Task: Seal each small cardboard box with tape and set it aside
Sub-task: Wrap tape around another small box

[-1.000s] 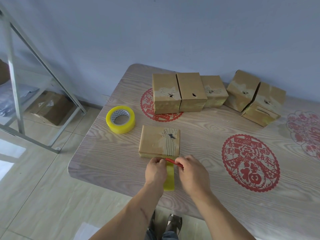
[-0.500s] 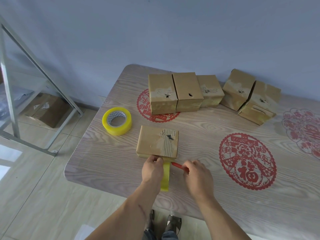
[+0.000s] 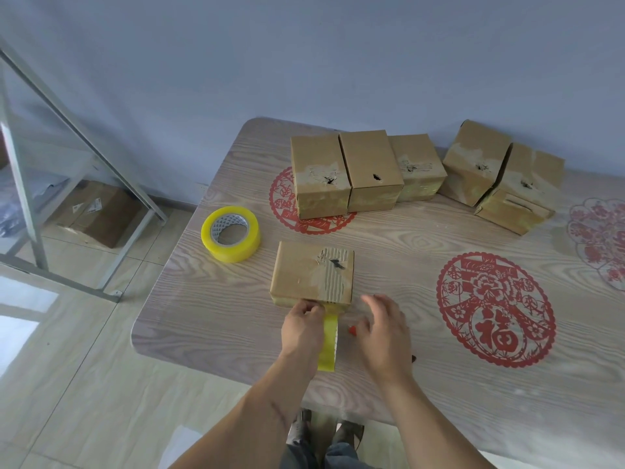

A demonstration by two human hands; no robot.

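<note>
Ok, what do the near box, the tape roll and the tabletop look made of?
Near box: corrugated cardboard, matte brown; torn skin bares the ribbing. Tape roll: glossy translucent yellow plastic film, seemingly on a printed card core. Tabletop: pale wood-grain surface, likely laminate rather than solid wood, with red paper-cut style designs.

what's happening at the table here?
A person is taping a small cardboard box shut. Their left hand pinches a cut strip of yellow tape against the box's near edge; the rest of the strip trails toward them. The right hand hovers open beside it, over a red-tipped tool that is mostly hidden. The tape roll sits to the left, and five more boxes stand along the far side.
</note>
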